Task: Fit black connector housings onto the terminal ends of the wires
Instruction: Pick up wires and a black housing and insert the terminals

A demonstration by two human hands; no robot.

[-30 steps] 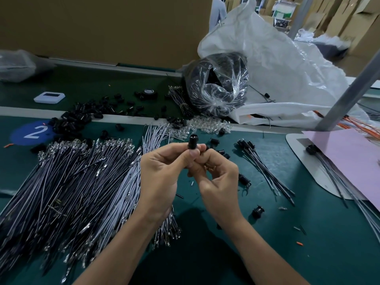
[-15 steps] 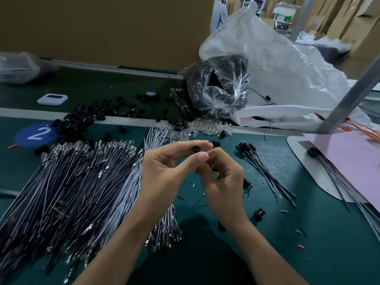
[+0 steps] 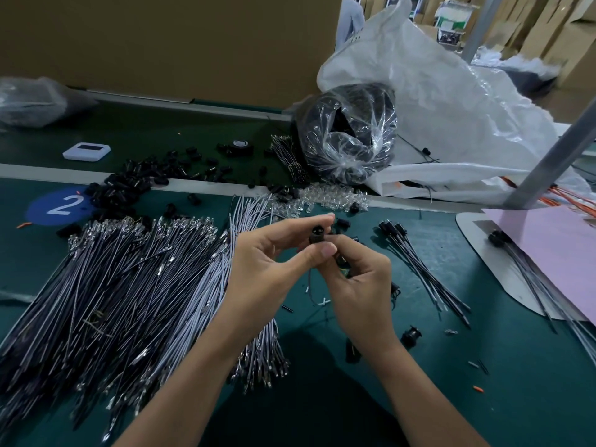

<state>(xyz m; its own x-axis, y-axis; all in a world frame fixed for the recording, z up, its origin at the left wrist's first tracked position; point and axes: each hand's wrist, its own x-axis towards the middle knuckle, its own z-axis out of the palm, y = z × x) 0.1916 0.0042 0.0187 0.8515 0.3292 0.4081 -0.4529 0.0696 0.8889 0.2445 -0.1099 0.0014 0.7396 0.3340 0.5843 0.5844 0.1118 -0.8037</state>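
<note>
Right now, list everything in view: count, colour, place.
wire heap: one large, grey-black, left of hands
loose housings: many, black, far left
number mark: one, blue, far left
small device: one, white, beyond the rail, left
clear bag: one, holding black parts, far centre
sack: one, white, far right
finished wires: small bundle, black-ended, right of hands
pink sheet: one, right edge
held housing: one, black, pinched by both hands
left hand: one, centre
right hand: one, centre
</note>
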